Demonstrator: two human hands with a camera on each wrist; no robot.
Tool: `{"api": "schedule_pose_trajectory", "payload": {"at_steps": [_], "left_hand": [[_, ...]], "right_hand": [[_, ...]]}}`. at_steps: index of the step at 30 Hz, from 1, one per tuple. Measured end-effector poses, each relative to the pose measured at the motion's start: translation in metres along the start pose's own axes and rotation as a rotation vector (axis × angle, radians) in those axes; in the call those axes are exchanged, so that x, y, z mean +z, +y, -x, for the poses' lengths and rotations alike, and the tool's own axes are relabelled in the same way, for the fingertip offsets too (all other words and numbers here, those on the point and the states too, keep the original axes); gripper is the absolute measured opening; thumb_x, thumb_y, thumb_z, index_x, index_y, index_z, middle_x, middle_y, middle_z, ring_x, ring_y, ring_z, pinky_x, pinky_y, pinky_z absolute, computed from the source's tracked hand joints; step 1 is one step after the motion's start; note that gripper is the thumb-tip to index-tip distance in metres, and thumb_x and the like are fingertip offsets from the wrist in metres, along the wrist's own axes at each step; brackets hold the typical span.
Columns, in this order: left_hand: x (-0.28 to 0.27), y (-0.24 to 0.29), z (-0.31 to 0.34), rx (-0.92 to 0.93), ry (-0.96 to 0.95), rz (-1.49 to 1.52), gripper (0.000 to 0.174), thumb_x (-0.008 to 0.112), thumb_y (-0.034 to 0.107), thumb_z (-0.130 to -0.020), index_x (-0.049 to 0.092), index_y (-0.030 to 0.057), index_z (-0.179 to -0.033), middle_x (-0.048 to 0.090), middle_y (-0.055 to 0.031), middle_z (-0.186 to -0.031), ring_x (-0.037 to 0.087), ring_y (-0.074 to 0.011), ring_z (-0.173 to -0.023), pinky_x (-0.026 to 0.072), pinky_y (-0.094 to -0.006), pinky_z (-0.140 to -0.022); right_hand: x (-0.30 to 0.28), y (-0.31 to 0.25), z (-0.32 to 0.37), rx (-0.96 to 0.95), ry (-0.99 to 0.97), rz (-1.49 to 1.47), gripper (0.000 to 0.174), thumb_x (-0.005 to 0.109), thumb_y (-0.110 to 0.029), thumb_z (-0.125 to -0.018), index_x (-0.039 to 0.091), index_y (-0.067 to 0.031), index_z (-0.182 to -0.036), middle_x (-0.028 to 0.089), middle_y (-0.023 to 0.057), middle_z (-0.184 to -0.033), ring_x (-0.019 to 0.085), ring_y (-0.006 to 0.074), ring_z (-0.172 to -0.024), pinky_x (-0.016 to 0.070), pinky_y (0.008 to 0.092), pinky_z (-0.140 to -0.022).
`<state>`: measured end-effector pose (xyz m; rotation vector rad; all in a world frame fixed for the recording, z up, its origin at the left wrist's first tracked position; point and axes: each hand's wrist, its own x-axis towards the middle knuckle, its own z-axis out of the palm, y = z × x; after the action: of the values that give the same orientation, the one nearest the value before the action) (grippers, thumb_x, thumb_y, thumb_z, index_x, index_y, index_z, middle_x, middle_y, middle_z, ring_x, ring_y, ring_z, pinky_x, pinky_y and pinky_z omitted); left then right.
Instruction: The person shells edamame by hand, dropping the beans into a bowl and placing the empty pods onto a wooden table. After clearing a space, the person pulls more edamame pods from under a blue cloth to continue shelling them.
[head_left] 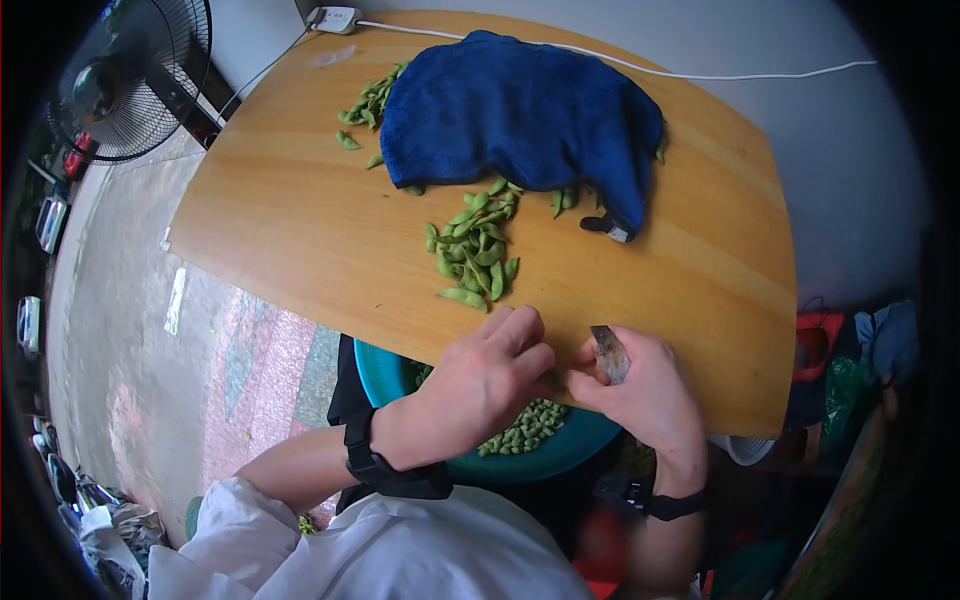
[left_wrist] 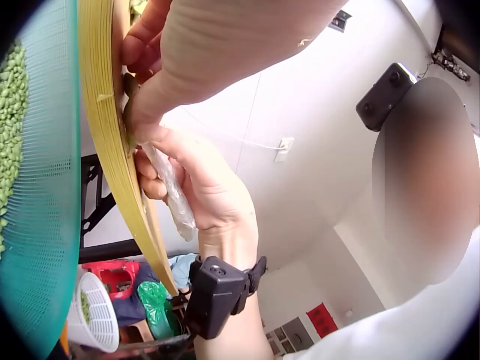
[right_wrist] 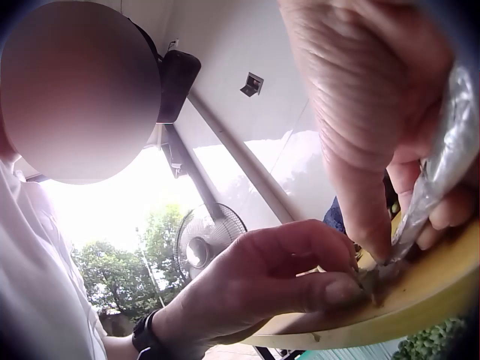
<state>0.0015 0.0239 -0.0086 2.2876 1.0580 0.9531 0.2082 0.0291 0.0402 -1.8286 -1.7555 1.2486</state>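
Note:
At the table's near edge, my left hand (head_left: pixel 480 380) pinches a small green soybean pod (right_wrist: pixel 367 281), mostly covered by the fingertips. Close beside it, my right hand (head_left: pixel 645 390) grips a small blade (head_left: pixel 611 358) with a dark end and a shiny, translucent wrapping. The wrapped part (left_wrist: pixel 172 195) lies between the thumb and fingers in the left wrist view. Both hands' fingertips meet at the wood edge in the right wrist view. Beyond the left hand, a pile of green pods (head_left: pixel 475 245) lies on the wooden table (head_left: pixel 290 220). Below the hands, a teal basin (head_left: pixel 580 445) holds shelled beans (head_left: pixel 525 428).
A blue cloth (head_left: pixel 520 115) covers part of the table, with more pods (head_left: pixel 370 100) at its left edge. A white cable (head_left: pixel 690 76) runs along the back from a power strip (head_left: pixel 333 19). A fan (head_left: pixel 125 80) stands at left. A white basket (left_wrist: pixel 94 311) sits low beside the basin.

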Motion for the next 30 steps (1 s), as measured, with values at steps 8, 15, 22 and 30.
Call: {"api": "schedule_pose_trajectory", "payload": {"at_steps": [8,15,22,30], "left_hand": [[0.0,0.0,0.01,0.004,-0.043,-0.035,0.026,0.083,0.008,-0.077,0.063,0.0043,-0.094,0.059,-0.0093,-0.095,0.064,-0.029,-0.086,0.0548,-0.0392,-0.07],[0.002,0.016,0.019,-0.001,-0.004,-0.159,0.022,0.078,0.006,-0.08,0.064,0.0043,-0.097,0.062,-0.0082,-0.097,0.064,-0.0277,-0.086,0.0558,-0.0378,-0.07],[0.005,0.022,0.017,-0.041,-0.013,-0.176,0.028,0.077,0.005,-0.079,0.061,0.0029,-0.102,0.06,-0.0102,-0.099,0.063,-0.03,-0.088,0.056,-0.0393,-0.07],[0.012,0.014,0.022,-0.024,0.056,0.048,0.032,0.08,0.002,-0.078,0.062,0.0041,-0.104,0.06,-0.0103,-0.097,0.064,-0.0303,-0.087,0.0569,-0.0395,-0.07]], "right_hand": [[0.015,0.0,0.002,-0.212,0.06,0.024,0.024,0.074,-0.015,-0.084,0.073,0.0001,-0.102,0.071,0.0183,-0.092,0.071,0.0347,-0.084,0.0565,0.0403,-0.078],[0.024,-0.003,0.002,-0.285,0.173,0.141,0.019,0.076,-0.011,-0.084,0.072,0.0027,-0.098,0.071,0.0185,-0.089,0.071,0.0339,-0.082,0.056,0.0396,-0.075],[0.033,0.002,0.003,-0.217,0.208,0.029,0.022,0.074,-0.015,-0.09,0.068,0.0052,-0.094,0.069,0.0265,-0.083,0.068,0.0447,-0.078,0.0544,0.0452,-0.07],[0.037,-0.001,0.015,-0.177,0.241,-0.095,0.017,0.074,-0.012,-0.093,0.068,0.0032,-0.095,0.072,0.0199,-0.081,0.072,0.0327,-0.073,0.0551,0.0383,-0.068]]}}
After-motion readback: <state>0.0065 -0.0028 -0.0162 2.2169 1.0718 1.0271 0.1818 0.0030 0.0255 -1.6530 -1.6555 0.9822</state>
